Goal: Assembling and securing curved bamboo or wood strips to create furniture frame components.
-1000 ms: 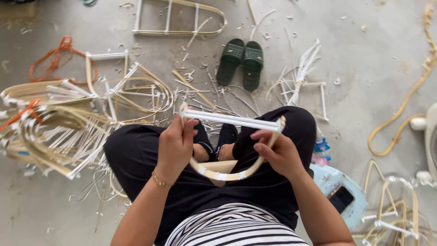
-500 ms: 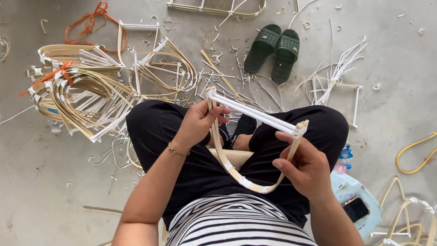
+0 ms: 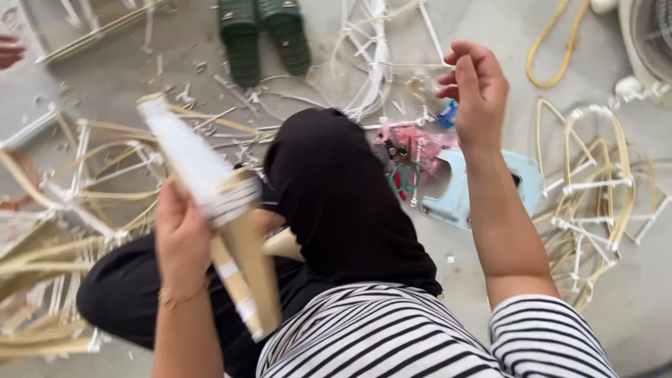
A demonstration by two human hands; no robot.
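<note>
While the person sits on the grey concrete floor (image 3: 630, 308) in black trousers and a striped top, heaps of bent cane frames bound with white tape lie on both sides: a large pile of frames (image 3: 49, 245) to the left and a smaller stack of looped frames (image 3: 595, 189) to the right. At the upper right edge stands part of a pale fan (image 3: 647, 42), with a yellow cord (image 3: 553, 42) curling beside it. A pair of dark green slippers (image 3: 266, 35) rests at the top of the view, near a bundle of white strips (image 3: 374, 56).

Beside the right knee lies a light blue stool (image 3: 483, 189), and against it a pink bag (image 3: 413, 150) with green-handled scissors (image 3: 402, 178).

The cane piece (image 3: 224, 224), blurred by motion, is tilted up over the lap; it is wrapped in white tape at its upper end and banded lower down. The left hand (image 3: 183, 234) is clenched around its middle, grip firm on the wrapped part. The right hand (image 3: 476, 87) is raised well apart from it, above the pink bag, fingers loosely curled and holding nothing that can be made out; a thin white strand near its fingertips is too faint to tell.
</note>
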